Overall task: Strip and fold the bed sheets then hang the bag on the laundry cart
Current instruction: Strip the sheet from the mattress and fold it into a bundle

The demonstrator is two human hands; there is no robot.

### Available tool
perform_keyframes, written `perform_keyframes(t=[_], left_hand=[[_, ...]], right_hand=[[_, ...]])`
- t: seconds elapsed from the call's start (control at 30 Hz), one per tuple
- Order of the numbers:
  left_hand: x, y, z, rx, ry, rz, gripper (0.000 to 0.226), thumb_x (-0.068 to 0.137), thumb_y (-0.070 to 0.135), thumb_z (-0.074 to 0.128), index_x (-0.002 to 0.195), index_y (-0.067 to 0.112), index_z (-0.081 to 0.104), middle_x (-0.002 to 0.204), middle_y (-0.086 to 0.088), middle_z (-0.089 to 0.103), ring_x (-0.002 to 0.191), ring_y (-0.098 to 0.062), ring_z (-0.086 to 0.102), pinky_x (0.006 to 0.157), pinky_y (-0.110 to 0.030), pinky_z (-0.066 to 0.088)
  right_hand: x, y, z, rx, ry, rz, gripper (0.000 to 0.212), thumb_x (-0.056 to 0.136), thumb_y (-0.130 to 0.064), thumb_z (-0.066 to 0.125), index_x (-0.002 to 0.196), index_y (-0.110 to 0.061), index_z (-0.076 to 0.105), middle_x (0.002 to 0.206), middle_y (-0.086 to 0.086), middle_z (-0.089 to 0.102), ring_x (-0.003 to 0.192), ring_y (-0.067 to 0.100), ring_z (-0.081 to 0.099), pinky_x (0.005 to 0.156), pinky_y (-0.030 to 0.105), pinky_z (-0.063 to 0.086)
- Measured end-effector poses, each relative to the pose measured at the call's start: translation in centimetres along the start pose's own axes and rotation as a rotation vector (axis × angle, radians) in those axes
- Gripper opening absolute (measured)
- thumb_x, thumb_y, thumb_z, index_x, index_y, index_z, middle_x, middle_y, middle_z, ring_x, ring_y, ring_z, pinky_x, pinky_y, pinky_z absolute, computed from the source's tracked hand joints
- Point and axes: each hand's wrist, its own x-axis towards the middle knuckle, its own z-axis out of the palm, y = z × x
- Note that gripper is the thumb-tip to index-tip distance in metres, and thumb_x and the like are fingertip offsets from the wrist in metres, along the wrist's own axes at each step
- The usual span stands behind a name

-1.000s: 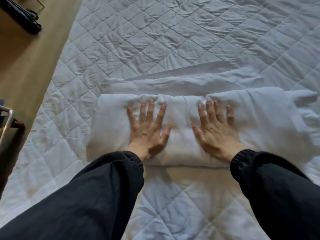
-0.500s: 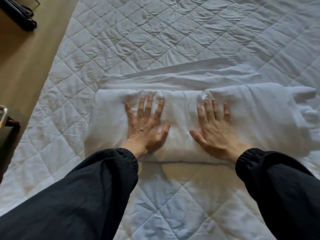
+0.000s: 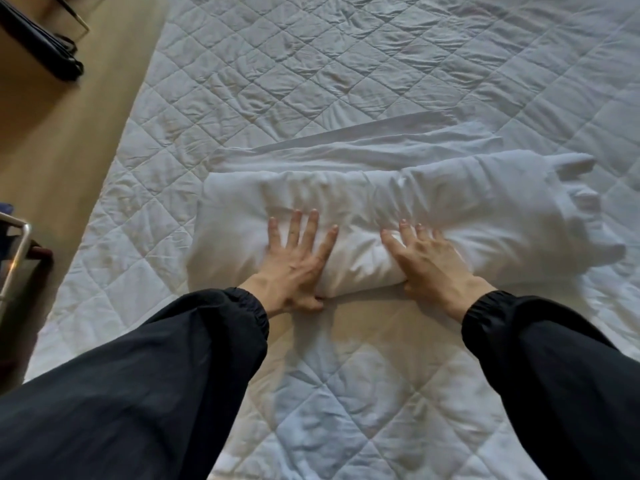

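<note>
A white bed sheet [image 3: 485,216], folded into a thick long bundle, lies across the quilted mattress pad [image 3: 311,81]. Looser flat layers of it stick out along its far side, and its right end is rumpled. My left hand [image 3: 298,261] rests on the bundle's near-left part, fingers spread on top and thumb tucked under the near edge. My right hand [image 3: 429,261] holds the near edge in the same way, a little to the right. Both arms wear dark sleeves. No bag is in view.
The bed's left edge runs diagonally beside a tan floor [image 3: 69,133]. A metal rail [image 3: 17,251] pokes in at the left edge. A dark object [image 3: 41,46] lies on the floor at the top left.
Both hands slid back toward me from the bundle's middle to its near edge, and the thumbs have gone under that edge. The bundle now bulges between the hands.
</note>
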Motion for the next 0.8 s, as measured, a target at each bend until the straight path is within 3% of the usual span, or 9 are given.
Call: perform_keyframes(t=[0.1, 0.2, 0.27, 0.33, 0.47, 0.6, 0.7, 0.73, 0.8], left_hand=[[-0.3, 0.6, -0.7, -0.002, -0.039, -0.068, 0.121, 0.077, 0.038, 0.072, 0.145, 0.021, -0.027, 0.155, -0.021, -0.022, 0.141, -0.047, -0.016, 0.106, -0.073, -0.003], [-1.4, 2.3, -1.4, -0.065, -0.046, -0.134, 0.102, 0.083, 0.002, 0.056, 0.148, 0.017, -0.021, 0.157, -0.019, -0.017, 0.142, -0.048, -0.012, 0.105, -0.073, 0.0], [-2.5, 2.9, -1.4, -0.086, -0.058, -0.139, 0.097, 0.083, -0.009, 0.048, 0.149, 0.017, -0.019, 0.157, -0.018, -0.017, 0.141, -0.048, -0.013, 0.105, -0.073, -0.001], [-4.2, 3.2, -1.4, -0.095, -0.056, -0.115, 0.095, 0.084, -0.011, 0.044, 0.149, 0.018, -0.019, 0.157, -0.017, -0.016, 0.141, -0.049, -0.012, 0.105, -0.073, -0.001], [-8.6, 5.0, -1.1, -0.095, -0.078, -0.08, 0.091, 0.086, -0.005, 0.045, 0.15, 0.02, -0.015, 0.159, -0.017, -0.008, 0.143, -0.047, -0.004, 0.106, -0.072, 0.002], [-12.1, 6.0, -1.8, -0.074, -0.092, -0.036, 0.084, 0.087, 0.011, 0.051, 0.151, 0.021, -0.002, 0.157, -0.015, 0.014, 0.141, -0.04, 0.021, 0.107, -0.068, 0.019], [-14.6, 5.9, -3.1, -0.062, 0.032, 0.053, 0.071, 0.083, 0.016, 0.048, 0.147, 0.022, 0.017, 0.133, -0.009, 0.049, 0.115, -0.032, 0.052, 0.084, -0.045, 0.044], [-15.4, 6.0, -3.6, -0.071, 0.067, 0.088, 0.067, 0.082, 0.017, 0.047, 0.144, 0.024, 0.024, 0.121, -0.005, 0.056, 0.104, -0.03, 0.058, 0.074, -0.038, 0.044], [-17.0, 6.1, -4.7, -0.106, 0.049, 0.142, 0.058, 0.08, 0.018, 0.047, 0.136, 0.027, 0.035, 0.108, -0.002, 0.063, 0.094, -0.03, 0.06, 0.069, -0.034, 0.041]], right_hand=[[-0.3, -0.4, -1.1, 0.053, 0.09, 0.013, 0.061, 0.08, -0.01, 0.058, 0.137, -0.011, 0.037, 0.128, 0.016, 0.05, 0.11, 0.035, 0.054, 0.09, 0.04, 0.043], [-0.7, -0.8, -1.9, 0.084, 0.16, -0.001, 0.037, 0.079, -0.004, 0.052, 0.115, -0.012, 0.053, 0.104, 0.011, 0.062, 0.093, 0.032, 0.061, 0.076, 0.037, 0.045], [-1.5, -1.1, -2.3, 0.11, 0.165, -0.015, 0.027, 0.078, -0.005, 0.05, 0.104, -0.013, 0.055, 0.097, 0.01, 0.064, 0.09, 0.032, 0.062, 0.066, 0.034, 0.04], [-2.9, -1.5, -2.4, 0.118, 0.13, -0.049, 0.026, 0.079, -0.007, 0.049, 0.103, -0.015, 0.056, 0.097, 0.009, 0.065, 0.091, 0.031, 0.061, 0.064, 0.031, 0.033], [-6.8, -2.5, -3.0, 0.139, 0.038, -0.129, 0.025, 0.079, -0.01, 0.05, 0.101, -0.016, 0.061, 0.096, 0.009, 0.065, 0.095, 0.03, 0.061, 0.067, 0.028, 0.034], [-9.7, -3.2, -4.5, 0.175, -0.083, -0.152, 0.011, 0.076, -0.012, 0.051, 0.079, -0.02, 0.058, 0.087, 0.007, 0.064, 0.092, 0.029, 0.061, 0.066, 0.027, 0.034], [-11.8, -3.8, -5.9, 0.238, -0.169, -0.116, 0.01, 0.076, -0.011, 0.05, 0.07, -0.017, 0.057, 0.078, 0.007, 0.057, 0.086, 0.03, 0.061, 0.063, 0.027, 0.036], [-12.4, -3.9, -6.2, 0.26, -0.204, -0.105, 0.01, 0.075, -0.013, 0.05, 0.068, -0.015, 0.058, 0.076, 0.005, 0.056, 0.083, 0.03, 0.06, 0.063, 0.027, 0.038], [-13.4, -3.9, -6.7, 0.31, -0.304, -0.085, 0.014, 0.072, -0.023, 0.05, 0.063, -0.016, 0.058, 0.075, 0.003, 0.057, 0.077, 0.027, 0.056, 0.066, 0.029, 0.044]])
